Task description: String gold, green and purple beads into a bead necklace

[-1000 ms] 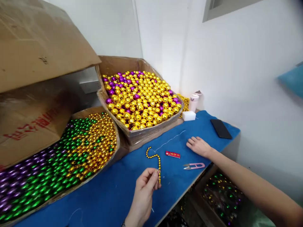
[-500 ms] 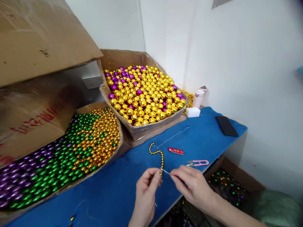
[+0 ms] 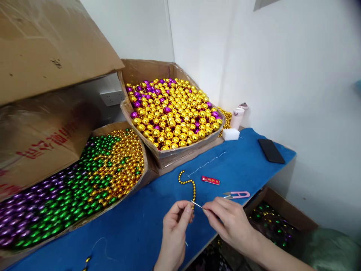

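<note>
A short strand of small gold beads (image 3: 189, 184) lies curved on the blue table top (image 3: 141, 226), with a thin white thread (image 3: 207, 163) trailing off toward the back. My left hand (image 3: 175, 229) pinches the near end of the strand. My right hand (image 3: 228, 222) is closed in a pinch on a thin needle (image 3: 196, 204) that points at the strand's end. Both hands sit close together at the table's front edge.
Pink thread snips (image 3: 237, 194) and a small red packet (image 3: 210, 180) lie just behind my hands. A cardboard box of large gold and purple beads (image 3: 172, 113) and a tray of green, gold and purple beads (image 3: 84, 180) fill the back left. A black phone (image 3: 271, 150), white block (image 3: 230, 134) and bottle (image 3: 237, 117) sit far right.
My right hand came from the table's far side, near the thread, back to the needle at the strand's end. My left hand has kept hold of the strand.
</note>
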The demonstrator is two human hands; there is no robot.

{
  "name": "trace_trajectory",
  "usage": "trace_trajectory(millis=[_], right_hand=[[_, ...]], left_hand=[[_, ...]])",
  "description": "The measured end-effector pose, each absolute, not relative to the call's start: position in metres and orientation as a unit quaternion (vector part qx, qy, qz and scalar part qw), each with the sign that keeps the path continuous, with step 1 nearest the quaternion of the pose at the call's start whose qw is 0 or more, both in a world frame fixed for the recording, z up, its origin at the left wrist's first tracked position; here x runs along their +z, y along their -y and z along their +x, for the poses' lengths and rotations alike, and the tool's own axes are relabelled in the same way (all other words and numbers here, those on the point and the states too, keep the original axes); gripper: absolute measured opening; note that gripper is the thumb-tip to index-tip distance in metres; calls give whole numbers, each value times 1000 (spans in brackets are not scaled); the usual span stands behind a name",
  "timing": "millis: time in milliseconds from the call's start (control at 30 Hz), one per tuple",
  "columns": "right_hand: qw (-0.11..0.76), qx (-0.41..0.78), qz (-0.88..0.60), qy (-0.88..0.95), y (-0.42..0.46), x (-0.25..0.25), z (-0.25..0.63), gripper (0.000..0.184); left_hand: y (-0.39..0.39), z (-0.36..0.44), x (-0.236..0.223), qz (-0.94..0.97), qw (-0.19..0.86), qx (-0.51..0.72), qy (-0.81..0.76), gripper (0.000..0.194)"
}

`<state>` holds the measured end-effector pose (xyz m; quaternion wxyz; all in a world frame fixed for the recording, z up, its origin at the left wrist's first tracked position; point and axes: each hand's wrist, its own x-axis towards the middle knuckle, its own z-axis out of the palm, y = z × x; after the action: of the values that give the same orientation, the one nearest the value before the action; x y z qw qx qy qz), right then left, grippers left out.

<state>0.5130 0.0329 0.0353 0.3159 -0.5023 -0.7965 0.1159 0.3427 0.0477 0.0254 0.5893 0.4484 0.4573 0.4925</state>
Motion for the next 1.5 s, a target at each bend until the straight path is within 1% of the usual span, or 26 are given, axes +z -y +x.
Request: trace_trajectory(millis=[533,933,1200,1233,1267,1333,1367,1400,1433,1500], right_hand=[[291,131,-511,798,-33,35,510,19],[270,136,-512,804,-33,36,510,21],[251,171,-499,811,-35,47,508,23],[263,212,-493,802,-35,48,508,21],[287,284,-481,778,-36,48,508,20],[378,471,-427,673,-40,47,508,20],[430,543,-391,606,-44,48,507,21],[478,582,-360,551,-49,50,506,22],[521,584,-341,522,-57,54,504,22],[585,536,-329,513,-79,69,501,28]], left_hand=[[-49,343,24,446,594,492,-454,14],[-52,347,30,354,666,503,-422,17],[-56,343,32,386,661,477,-432,18],[-57,343,34,395,657,474,-432,18],[-59,343,36,402,654,474,-431,18],[-66,345,45,406,652,484,-420,19],[-72,347,53,407,650,493,-411,19],[-79,350,61,410,647,504,-399,19],[-88,352,72,419,641,515,-385,18],[-108,358,100,451,624,533,-352,16]])
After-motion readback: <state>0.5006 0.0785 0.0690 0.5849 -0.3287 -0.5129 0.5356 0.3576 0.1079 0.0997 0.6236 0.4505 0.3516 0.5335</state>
